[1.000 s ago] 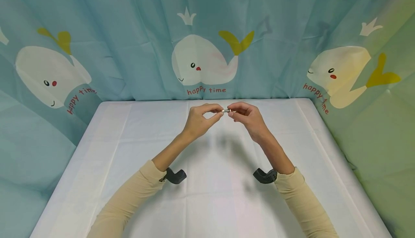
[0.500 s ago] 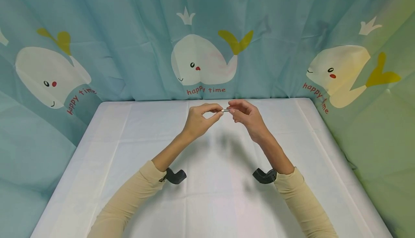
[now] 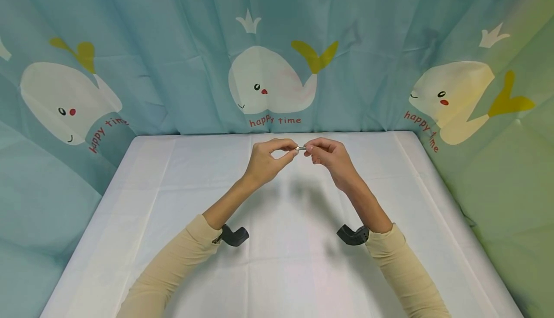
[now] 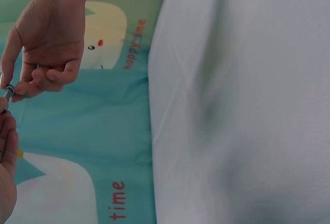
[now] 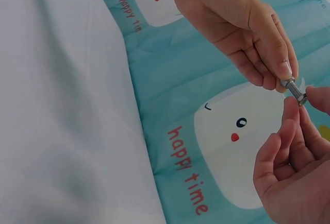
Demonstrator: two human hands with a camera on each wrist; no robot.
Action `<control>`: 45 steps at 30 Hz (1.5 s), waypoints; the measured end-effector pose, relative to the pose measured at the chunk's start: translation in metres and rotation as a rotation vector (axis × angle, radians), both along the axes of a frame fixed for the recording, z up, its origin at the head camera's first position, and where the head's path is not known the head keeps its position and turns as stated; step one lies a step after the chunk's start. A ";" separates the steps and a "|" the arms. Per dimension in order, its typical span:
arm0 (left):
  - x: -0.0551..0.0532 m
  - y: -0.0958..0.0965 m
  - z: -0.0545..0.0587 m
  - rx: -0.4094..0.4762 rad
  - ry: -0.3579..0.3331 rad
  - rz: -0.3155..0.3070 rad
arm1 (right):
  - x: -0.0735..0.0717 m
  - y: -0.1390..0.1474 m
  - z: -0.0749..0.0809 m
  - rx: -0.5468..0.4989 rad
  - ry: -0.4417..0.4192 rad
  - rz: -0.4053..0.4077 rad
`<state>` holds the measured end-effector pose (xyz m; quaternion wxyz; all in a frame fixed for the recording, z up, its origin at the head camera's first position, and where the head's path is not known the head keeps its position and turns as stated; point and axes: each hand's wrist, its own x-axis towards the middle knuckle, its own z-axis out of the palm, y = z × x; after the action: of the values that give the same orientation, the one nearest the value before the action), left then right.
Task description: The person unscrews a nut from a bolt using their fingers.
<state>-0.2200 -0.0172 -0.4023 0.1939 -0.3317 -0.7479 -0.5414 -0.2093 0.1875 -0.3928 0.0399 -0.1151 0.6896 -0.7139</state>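
Note:
A small silvery bolt [image 5: 293, 87] with a threaded shank lies between the two hands, above the far part of the table. My left hand [image 3: 265, 163] pinches one end of it between thumb and fingertips. At the other end sits a wider metal piece that looks like a nut [image 5: 302, 99]. My right hand [image 3: 331, 158] has its thumb and index fingertip around this nut, its other fingers curled below. In the left wrist view the nut [image 4: 9, 87] shows as a ring between the right fingertips, and the left hand [image 4: 6, 183] is cut off by the frame edge.
A white cloth covers the table [image 3: 277, 260]. Behind it hangs a blue curtain [image 3: 190, 68] printed with whales, and a greener stretch closes off the right side. Dark curved devices [image 3: 235, 236] are worn at both wrists.
The right index finger rose away from the bolt half a second ago and is now back down beside the thumb at the nut. The left hand and the bolt stay in place.

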 end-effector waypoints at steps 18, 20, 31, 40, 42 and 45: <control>0.000 0.000 0.002 -0.001 0.016 0.003 | -0.002 0.001 -0.003 -0.054 0.095 0.050; -0.001 0.000 0.001 0.001 0.020 0.002 | -0.002 0.002 -0.003 -0.044 0.094 0.050; -0.001 0.000 0.001 0.004 0.023 -0.002 | -0.001 0.002 -0.001 -0.003 0.012 -0.003; -0.001 -0.001 0.001 -0.012 0.022 0.006 | -0.002 0.002 -0.001 -0.023 0.046 0.019; 0.000 -0.001 0.001 -0.012 0.015 0.008 | -0.001 0.002 -0.001 -0.025 0.058 0.024; 0.000 -0.002 0.000 -0.007 0.008 0.009 | 0.000 0.002 -0.002 -0.025 0.069 0.026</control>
<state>-0.2196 -0.0188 -0.4024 0.1984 -0.3312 -0.7505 -0.5364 -0.2096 0.1892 -0.3943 0.0238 -0.1493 0.6801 -0.7174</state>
